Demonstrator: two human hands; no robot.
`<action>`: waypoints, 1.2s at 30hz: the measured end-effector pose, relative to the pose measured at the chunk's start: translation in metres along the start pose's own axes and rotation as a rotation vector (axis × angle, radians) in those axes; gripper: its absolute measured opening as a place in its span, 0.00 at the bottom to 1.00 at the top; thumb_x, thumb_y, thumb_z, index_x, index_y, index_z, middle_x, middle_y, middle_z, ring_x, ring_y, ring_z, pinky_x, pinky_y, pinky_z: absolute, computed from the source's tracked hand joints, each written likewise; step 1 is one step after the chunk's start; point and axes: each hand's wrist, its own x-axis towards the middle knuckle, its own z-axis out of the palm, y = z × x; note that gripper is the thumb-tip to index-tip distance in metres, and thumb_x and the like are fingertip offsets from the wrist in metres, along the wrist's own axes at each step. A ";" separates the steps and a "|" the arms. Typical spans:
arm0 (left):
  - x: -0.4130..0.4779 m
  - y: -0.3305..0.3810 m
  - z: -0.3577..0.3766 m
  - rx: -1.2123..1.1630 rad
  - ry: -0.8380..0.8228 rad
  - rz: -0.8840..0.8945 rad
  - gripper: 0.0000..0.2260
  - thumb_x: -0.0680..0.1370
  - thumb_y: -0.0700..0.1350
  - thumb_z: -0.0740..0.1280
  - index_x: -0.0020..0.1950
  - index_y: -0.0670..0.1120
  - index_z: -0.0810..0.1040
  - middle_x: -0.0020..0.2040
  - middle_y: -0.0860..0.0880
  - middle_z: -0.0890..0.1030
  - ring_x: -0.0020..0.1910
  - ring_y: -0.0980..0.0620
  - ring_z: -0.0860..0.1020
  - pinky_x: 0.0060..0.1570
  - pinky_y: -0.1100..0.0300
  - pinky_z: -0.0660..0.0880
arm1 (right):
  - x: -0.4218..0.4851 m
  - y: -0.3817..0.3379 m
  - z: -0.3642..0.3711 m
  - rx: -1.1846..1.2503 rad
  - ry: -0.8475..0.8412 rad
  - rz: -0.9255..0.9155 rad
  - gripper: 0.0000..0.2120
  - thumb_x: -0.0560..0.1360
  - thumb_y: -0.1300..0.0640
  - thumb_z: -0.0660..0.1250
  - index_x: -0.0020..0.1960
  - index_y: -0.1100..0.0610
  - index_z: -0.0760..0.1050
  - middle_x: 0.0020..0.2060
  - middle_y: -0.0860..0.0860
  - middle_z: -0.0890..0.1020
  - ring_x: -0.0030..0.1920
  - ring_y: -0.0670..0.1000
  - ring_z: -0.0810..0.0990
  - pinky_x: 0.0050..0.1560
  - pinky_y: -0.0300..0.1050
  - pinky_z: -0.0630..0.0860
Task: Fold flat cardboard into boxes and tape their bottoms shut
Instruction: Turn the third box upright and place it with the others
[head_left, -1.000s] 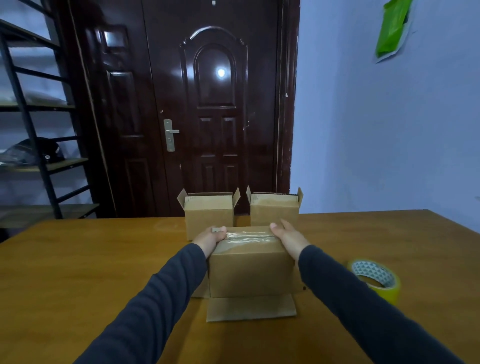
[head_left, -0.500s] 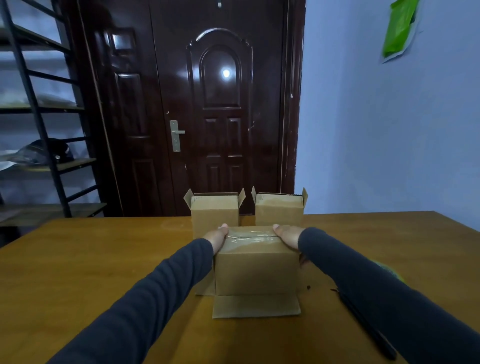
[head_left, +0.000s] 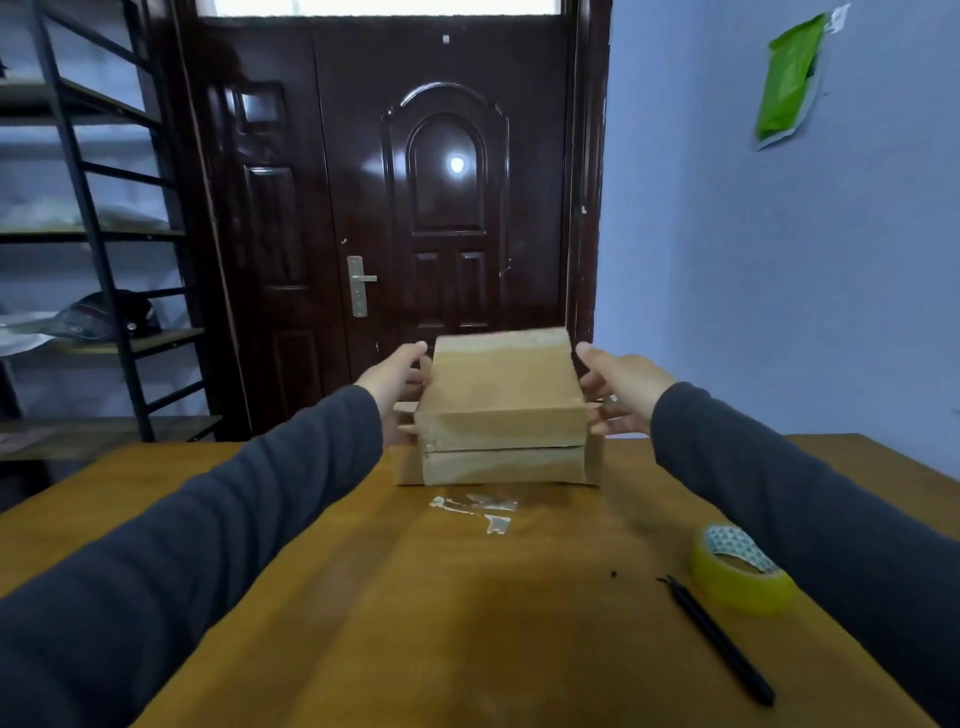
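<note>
turning the box (head_left: 501, 395) upright goes best with even pressure on both short sides, kept level so the loose flaps don't catch the table (head_left: 363, 597). the left hand (head_left: 397, 382) hooks thumb and fingers round the left side; the right hand (head_left: 621, 392) presses spread, fairly straight fingers against the right side. the box is near the middle of the table's far edge, tipped; whether its lower flap touches the wood i cannot tell. its long axis runs along that far edge, with the open, flapped end apparently facing down and toward the person.
</note>
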 end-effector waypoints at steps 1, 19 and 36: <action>-0.004 -0.002 -0.001 -0.041 -0.007 0.045 0.22 0.78 0.57 0.62 0.68 0.46 0.70 0.60 0.50 0.74 0.55 0.46 0.75 0.40 0.51 0.74 | -0.002 0.002 0.000 -0.005 -0.007 -0.013 0.20 0.78 0.43 0.62 0.53 0.61 0.74 0.45 0.55 0.79 0.39 0.53 0.79 0.38 0.45 0.79; -0.009 -0.162 -0.035 0.520 0.005 0.327 0.37 0.71 0.44 0.75 0.71 0.53 0.56 0.60 0.53 0.73 0.56 0.53 0.75 0.50 0.64 0.75 | -0.037 0.151 0.063 -0.241 -0.023 -0.190 0.16 0.75 0.57 0.69 0.58 0.50 0.65 0.47 0.39 0.72 0.45 0.39 0.75 0.38 0.34 0.77; 0.044 -0.146 -0.061 0.633 0.228 0.192 0.29 0.76 0.40 0.68 0.71 0.45 0.56 0.66 0.43 0.72 0.65 0.43 0.72 0.64 0.51 0.70 | 0.033 0.131 0.134 -0.379 -0.013 -0.170 0.20 0.76 0.55 0.67 0.64 0.51 0.63 0.57 0.53 0.79 0.56 0.54 0.79 0.57 0.54 0.78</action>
